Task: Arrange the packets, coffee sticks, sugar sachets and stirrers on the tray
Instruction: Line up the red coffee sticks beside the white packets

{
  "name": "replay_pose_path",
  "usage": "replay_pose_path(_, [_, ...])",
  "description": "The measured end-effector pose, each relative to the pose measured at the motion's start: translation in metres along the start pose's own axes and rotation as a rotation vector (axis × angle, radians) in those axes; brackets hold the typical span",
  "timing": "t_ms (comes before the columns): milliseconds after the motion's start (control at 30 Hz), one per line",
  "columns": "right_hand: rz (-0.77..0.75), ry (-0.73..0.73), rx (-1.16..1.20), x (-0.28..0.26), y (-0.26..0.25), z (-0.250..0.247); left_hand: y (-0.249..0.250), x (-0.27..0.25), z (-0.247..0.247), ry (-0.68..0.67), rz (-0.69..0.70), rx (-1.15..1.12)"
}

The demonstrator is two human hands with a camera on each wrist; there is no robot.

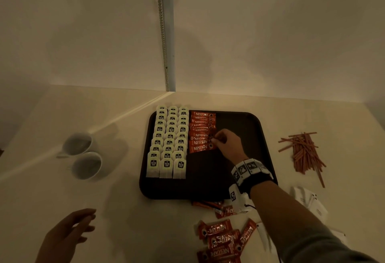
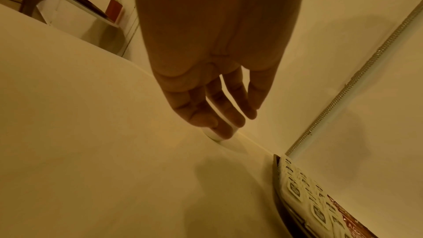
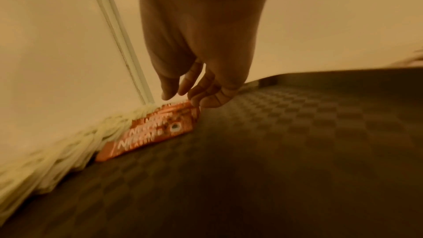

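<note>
- At the bottom of the head view, loose coffee sticks [image 1: 220,239] lie in a red heap on the desk [image 1: 116,210], just below the tray's near edge.
- The left hand [image 1: 68,235] hovers at the lower left of the frame, fingers straight and relaxed, holding nothing; the left wrist view shows its fingers [image 2: 226,113] spread above the pale desk.
- White sugar sachets [image 1: 310,202] sit at the lower right, partly hidden behind the right forearm, which wears a marker-covered wrist band [image 1: 250,171].
- The dark tray [image 1: 208,185] fills the centre of the frame — its textured bottom is bare in the near and right parts.
- 3 columns of white tea packets [image 1: 168,142] overlap along the tray's left side, running from near edge to far edge.
- Just right of them, a column of red coffee sticks on the tray [image 1: 202,131] runs from the far edge to about the middle.
- The right hand [image 1: 227,144] reaches over the tray, its curled fingertips [image 3: 201,97] at the right end of that column; the wrist view is blurred, and I cannot tell whether they pinch a stick or only touch it.
- Red-brown stirrers [image 1: 304,152] lie in a loose pile on the desk at the right of the frame, apart from the tray.
- 2 white cups [image 1: 83,154] stand side by side at the left, well apart from the tray.
- Beyond — a pale wall with a vertical metal strip [image 1: 164,33].
</note>
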State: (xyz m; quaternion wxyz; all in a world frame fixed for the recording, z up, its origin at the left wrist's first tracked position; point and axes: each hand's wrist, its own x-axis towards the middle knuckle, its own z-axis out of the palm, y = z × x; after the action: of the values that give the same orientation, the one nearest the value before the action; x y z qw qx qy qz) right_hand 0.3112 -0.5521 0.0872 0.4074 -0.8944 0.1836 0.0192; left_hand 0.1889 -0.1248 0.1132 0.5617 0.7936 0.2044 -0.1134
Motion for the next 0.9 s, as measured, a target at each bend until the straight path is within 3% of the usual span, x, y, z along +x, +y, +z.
replay_pose_path(100, [-0.127, -0.063, 0.022, -0.010, -0.016, -0.020, -0.006, -0.003, -0.007, 0.009, 0.012, -0.014])
replay_pose_path(200, [-0.295, -0.262, -0.050, -0.038, -0.032, -0.037, -0.015, -0.008, -0.012, 0.016, 0.035, -0.023])
replay_pose_path(367, [-0.430, -0.681, -0.481, -0.114, -0.029, -0.038, -0.031, -0.028, -0.015, 0.000, 0.044, -0.018])
replay_pose_path(433, [-0.446, -0.775, -0.598, -0.148, -0.018, -0.032, -0.039, -0.036, -0.016, -0.013, 0.035, -0.017])
replay_pose_path(633, [-0.408, -0.767, -0.766, -0.227, 0.031, -0.016, -0.058, -0.056, -0.021, -0.028, -0.002, 0.001])
replay_pose_path(900, [-0.405, -0.684, -0.831, -0.229, 0.050, 0.015, -0.063, -0.055, -0.029, -0.062, 0.007, 0.037])
